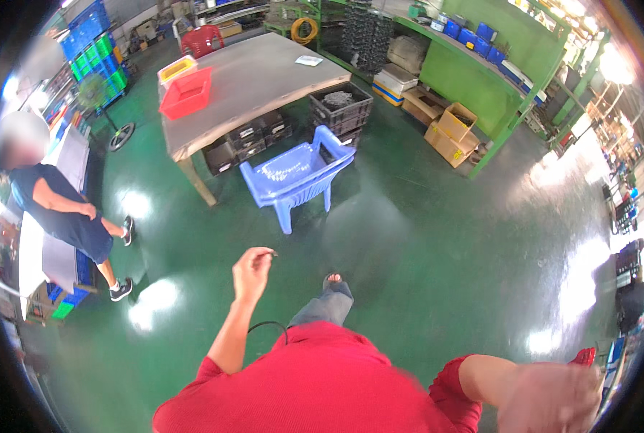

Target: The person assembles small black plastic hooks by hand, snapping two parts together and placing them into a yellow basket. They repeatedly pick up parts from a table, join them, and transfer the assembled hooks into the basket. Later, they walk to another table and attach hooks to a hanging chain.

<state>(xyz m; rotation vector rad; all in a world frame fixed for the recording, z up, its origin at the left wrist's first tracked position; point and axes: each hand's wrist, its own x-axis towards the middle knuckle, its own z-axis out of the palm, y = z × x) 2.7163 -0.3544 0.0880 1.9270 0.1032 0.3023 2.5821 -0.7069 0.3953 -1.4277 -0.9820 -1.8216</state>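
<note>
My left hand (253,274) is raised in front of me, thumb and fingers pinched together. A tiny dark piece (273,254) shows at its fingertips, too small to name. Beyond that hand, a blue plastic chair (304,177) stands on the green floor, facing the table. Off to the lower right is my right hand (553,397), smeared by motion, so its fingers cannot be made out. Just past it shows a bright red thing (584,357); whether the hand touches it I cannot tell.
A large grey-topped table (257,79) bears a red tray (187,94) and a yellow tray (177,68). Black crates (340,108) stand beside it. Cardboard boxes (452,135) sit below green shelving (473,72). At left, a person (58,206) leans by a bench, near a fan (98,94).
</note>
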